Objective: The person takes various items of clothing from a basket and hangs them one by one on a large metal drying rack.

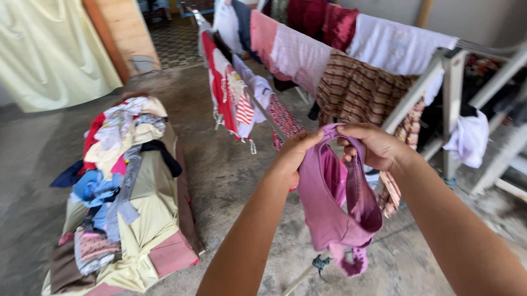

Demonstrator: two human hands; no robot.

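Observation:
A small pink-mauve garment [335,202] hangs between my two hands in front of me. My left hand [297,153] grips its top edge on the left side. My right hand [374,146] pinches a strap of it on the right. The garment dangles just beside the near end of a grey drying rack [453,65], whose rails carry several clothes: a white cloth [397,44], a striped brown piece [354,92], pink and dark red pieces.
A heap of mixed clothes [116,173] lies on a cloth-covered bench [155,221] to the left. A pale yellow curtain [38,47] hangs at the back left by a doorway. The floor is bare concrete [17,163].

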